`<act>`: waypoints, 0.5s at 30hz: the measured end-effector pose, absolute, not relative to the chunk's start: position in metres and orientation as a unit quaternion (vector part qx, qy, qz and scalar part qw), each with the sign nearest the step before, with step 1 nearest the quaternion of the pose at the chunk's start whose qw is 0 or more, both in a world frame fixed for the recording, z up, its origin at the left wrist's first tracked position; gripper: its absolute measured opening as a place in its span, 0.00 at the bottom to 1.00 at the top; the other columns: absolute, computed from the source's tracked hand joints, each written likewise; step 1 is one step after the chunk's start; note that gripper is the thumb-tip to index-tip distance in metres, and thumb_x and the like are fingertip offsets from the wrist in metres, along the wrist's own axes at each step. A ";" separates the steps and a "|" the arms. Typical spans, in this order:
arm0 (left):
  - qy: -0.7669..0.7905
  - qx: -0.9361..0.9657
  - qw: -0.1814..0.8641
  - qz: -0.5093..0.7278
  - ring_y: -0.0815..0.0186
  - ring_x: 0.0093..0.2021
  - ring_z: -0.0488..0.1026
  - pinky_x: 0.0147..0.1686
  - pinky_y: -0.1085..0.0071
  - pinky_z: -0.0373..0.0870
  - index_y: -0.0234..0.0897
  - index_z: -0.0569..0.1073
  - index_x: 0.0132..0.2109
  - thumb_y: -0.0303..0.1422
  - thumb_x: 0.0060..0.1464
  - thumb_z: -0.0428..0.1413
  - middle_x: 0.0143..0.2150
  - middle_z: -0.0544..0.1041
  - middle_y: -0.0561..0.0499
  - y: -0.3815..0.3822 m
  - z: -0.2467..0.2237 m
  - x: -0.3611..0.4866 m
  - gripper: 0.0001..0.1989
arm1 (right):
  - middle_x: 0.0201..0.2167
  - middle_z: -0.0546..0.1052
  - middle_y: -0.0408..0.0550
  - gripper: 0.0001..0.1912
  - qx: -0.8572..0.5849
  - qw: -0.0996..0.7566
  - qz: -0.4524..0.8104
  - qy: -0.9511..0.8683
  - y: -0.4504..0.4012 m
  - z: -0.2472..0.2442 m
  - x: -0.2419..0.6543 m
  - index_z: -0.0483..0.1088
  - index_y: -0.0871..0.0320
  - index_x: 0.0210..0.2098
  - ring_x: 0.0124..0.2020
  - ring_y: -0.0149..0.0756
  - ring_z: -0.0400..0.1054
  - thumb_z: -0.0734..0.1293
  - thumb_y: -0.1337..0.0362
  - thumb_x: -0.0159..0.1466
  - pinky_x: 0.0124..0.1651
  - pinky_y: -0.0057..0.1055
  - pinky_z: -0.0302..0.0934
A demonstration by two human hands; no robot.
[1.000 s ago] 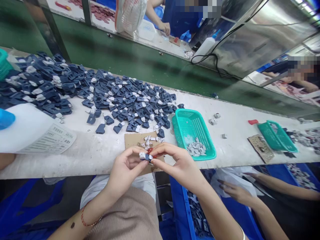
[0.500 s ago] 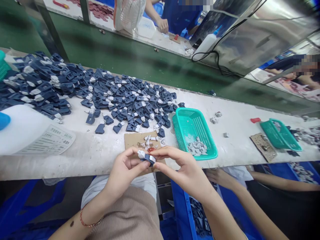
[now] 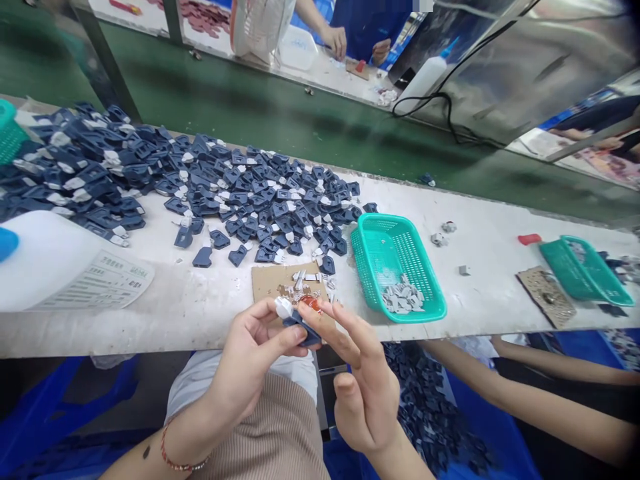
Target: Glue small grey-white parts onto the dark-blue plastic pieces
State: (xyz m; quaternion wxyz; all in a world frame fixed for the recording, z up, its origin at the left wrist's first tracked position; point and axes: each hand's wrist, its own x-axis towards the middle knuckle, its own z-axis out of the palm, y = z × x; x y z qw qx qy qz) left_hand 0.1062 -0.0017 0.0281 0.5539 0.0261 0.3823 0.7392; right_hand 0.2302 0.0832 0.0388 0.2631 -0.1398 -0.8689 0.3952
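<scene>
My left hand (image 3: 247, 357) pinches a navy plastic part (image 3: 311, 336) between thumb and fingers, close to the table's front edge. A white piece (image 3: 284, 307) sticks out from the part's upper left. My right hand (image 3: 367, 383) is open, fingers stretched out and thumb apart. One of its fingertips is at the part's upper side; whether it touches cannot be made out. Behind the hands lies a cardboard sheet (image 3: 264, 279) with small white pieces and a shiny orange-red item (image 3: 311, 303), partly hidden by my right fingers.
A large pile of navy parts (image 3: 250, 193) covers the table's left and middle. A green basket (image 3: 356, 257) holding grey-white pieces stands right of the cardboard. A white bottle (image 3: 75, 260) lies at left. At right are a second basket (image 3: 575, 277) and a co-worker's arms (image 3: 500, 390).
My right hand has opened, its thumb leaving the navy part and its palm turning into view. The left hand keeps the part, which has tilted. The view has shifted slightly.
</scene>
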 end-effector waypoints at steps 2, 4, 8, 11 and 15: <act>0.378 0.013 0.551 0.744 0.66 0.38 0.79 0.36 0.74 0.77 0.36 0.77 0.40 0.29 0.48 0.65 0.45 0.80 0.48 -0.001 0.031 0.108 0.10 | 0.59 0.71 0.49 0.26 -0.139 0.276 0.384 -0.870 0.080 0.039 0.230 0.47 0.49 0.68 0.58 0.46 0.66 0.52 0.55 0.72 0.60 0.53 0.58; 0.372 0.003 0.549 0.748 0.67 0.36 0.79 0.34 0.77 0.77 0.35 0.77 0.39 0.29 0.47 0.66 0.43 0.81 0.49 -0.001 0.035 0.108 0.10 | 0.59 0.71 0.49 0.26 -0.148 0.285 0.396 -0.860 0.078 0.041 0.230 0.48 0.49 0.68 0.57 0.45 0.68 0.52 0.55 0.72 0.60 0.52 0.58; 0.350 -0.004 0.554 0.755 0.71 0.31 0.78 0.30 0.81 0.76 0.36 0.78 0.39 0.28 0.47 0.66 0.38 0.81 0.51 -0.002 0.042 0.105 0.11 | 0.57 0.73 0.49 0.29 -0.185 0.277 0.521 -0.786 0.075 0.050 0.228 0.50 0.50 0.67 0.62 0.45 0.62 0.53 0.49 0.70 0.62 0.50 0.57; 0.335 -0.007 0.573 0.748 0.72 0.27 0.78 0.27 0.82 0.74 0.36 0.78 0.39 0.30 0.48 0.66 0.33 0.80 0.52 -0.004 0.046 0.103 0.10 | 0.55 0.74 0.48 0.26 -0.193 0.297 0.595 -0.722 0.073 0.055 0.222 0.52 0.50 0.66 0.62 0.44 0.62 0.52 0.50 0.71 0.61 0.49 0.58; 0.337 -0.013 0.576 0.745 0.70 0.29 0.78 0.29 0.80 0.74 0.36 0.78 0.37 0.30 0.47 0.66 0.33 0.80 0.52 -0.004 0.049 0.106 0.08 | 0.45 0.77 0.46 0.20 -0.168 0.434 0.502 -0.729 0.072 0.052 0.214 0.58 0.48 0.61 0.48 0.41 0.72 0.55 0.56 0.71 0.54 0.47 0.63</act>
